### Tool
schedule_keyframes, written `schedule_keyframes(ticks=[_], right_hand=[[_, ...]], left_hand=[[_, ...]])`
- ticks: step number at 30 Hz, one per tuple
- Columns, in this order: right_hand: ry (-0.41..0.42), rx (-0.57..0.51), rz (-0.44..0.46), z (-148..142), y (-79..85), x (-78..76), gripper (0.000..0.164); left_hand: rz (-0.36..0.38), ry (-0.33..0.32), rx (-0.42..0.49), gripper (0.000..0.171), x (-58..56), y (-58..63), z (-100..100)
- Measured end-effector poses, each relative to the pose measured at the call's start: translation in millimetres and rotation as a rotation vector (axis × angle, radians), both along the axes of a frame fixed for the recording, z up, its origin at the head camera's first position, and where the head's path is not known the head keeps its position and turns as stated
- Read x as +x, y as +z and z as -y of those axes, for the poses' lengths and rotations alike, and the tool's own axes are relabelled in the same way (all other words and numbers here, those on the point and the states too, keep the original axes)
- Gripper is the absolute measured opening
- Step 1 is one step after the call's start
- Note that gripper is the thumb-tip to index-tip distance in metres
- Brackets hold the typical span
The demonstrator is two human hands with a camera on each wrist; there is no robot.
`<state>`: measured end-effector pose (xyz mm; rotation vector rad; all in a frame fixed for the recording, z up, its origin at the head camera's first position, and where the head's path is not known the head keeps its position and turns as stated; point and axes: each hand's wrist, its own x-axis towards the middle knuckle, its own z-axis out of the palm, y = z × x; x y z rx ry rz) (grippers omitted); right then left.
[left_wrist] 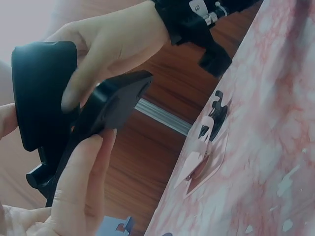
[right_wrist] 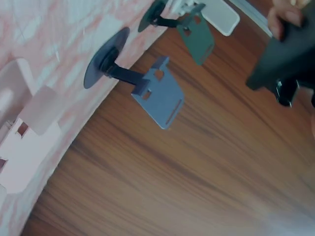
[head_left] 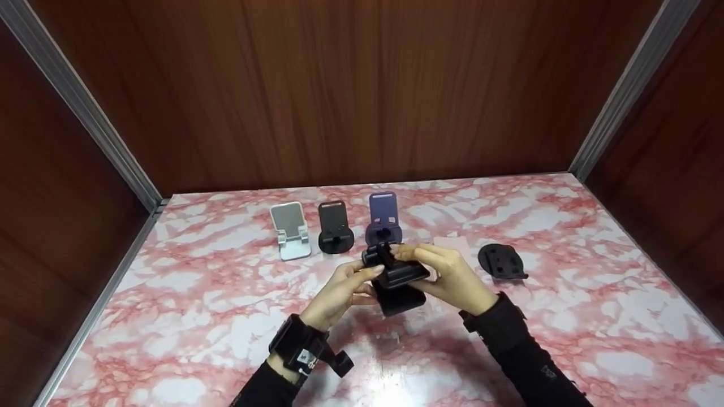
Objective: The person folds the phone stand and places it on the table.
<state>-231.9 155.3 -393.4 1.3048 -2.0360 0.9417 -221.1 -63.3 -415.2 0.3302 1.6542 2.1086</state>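
Both hands hold a black folding phone stand (head_left: 400, 301) above the middle of the table. My left hand (head_left: 339, 291) grips its left side, thumb on top and fingers beneath. From the right, my right hand (head_left: 455, 278) pinches it, with fingertips on the hinge part near its far end. In the left wrist view two thick panels of the stand (left_wrist: 44, 93) spread apart at an angle, the right hand's thumb reaching between them. At the right edge of the right wrist view, only part of the stand shows.
Behind the hands stand a white phone stand (head_left: 291, 223), a black one (head_left: 334, 217) and a purple one (head_left: 384, 208) in a row. A pink stand (head_left: 452, 244) lies partly hidden behind the right hand. Further right lies a folded black round-based stand (head_left: 501, 261). Wooden walls enclose the marbled table (head_left: 215, 339).
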Motion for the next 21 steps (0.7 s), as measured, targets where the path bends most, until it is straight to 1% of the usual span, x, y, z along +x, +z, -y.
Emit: schedule_keyframes(ticks=[2, 4, 6, 9, 11, 13, 15, 17, 19, 21], right_hand=[[0.071, -0.018, 0.095, -2, 2.0, -1.5, 0.043], [0.096, -0.040, 0.182, -3, 3.1, -3.2, 0.045], [0.082, -0.063, 0.273, -4, 3.0, -4.3, 0.046], [0.017, -0.092, 0.447, -6, 2.3, -3.8, 0.049], [-0.010, -0.103, 0.609, -7, 2.0, -2.9, 0.052], [-0.016, -0.084, 0.788, -8, 2.0, -2.0, 0.056], [0.012, -0.059, 0.962, -10, 1.4, -1.9, 0.058], [0.047, -0.044, 1.103, -11, 0.4, -1.5, 0.060], [0.085, -0.054, 1.187, -13, -1.1, -2.2, 0.061], [0.127, -0.066, 1.221, -13, -2.1, -3.1, 0.063]], left_hand=[[-0.008, 0.017, 0.002, 0.045, -1.9, 0.4, 2], [-0.019, 0.035, 0.002, 0.046, -3.8, 1.0, 5], [-0.027, 0.058, 0.000, 0.047, -5.8, 1.5, 7], [-0.037, 0.084, -0.009, 0.051, -8.8, 0.9, 10], [-0.043, 0.102, -0.022, 0.054, -10.4, 0.4, 11], [-0.044, 0.116, -0.033, 0.058, -12.1, -0.5, 12], [-0.047, 0.123, -0.044, 0.060, -12.8, -0.9, 13], [-0.050, 0.119, -0.045, 0.060, -13.2, -1.0, 14], [-0.052, 0.110, -0.044, 0.059, -13.4, -1.0, 15], [-0.059, 0.093, -0.046, 0.057, -13.1, -0.6, 15]])
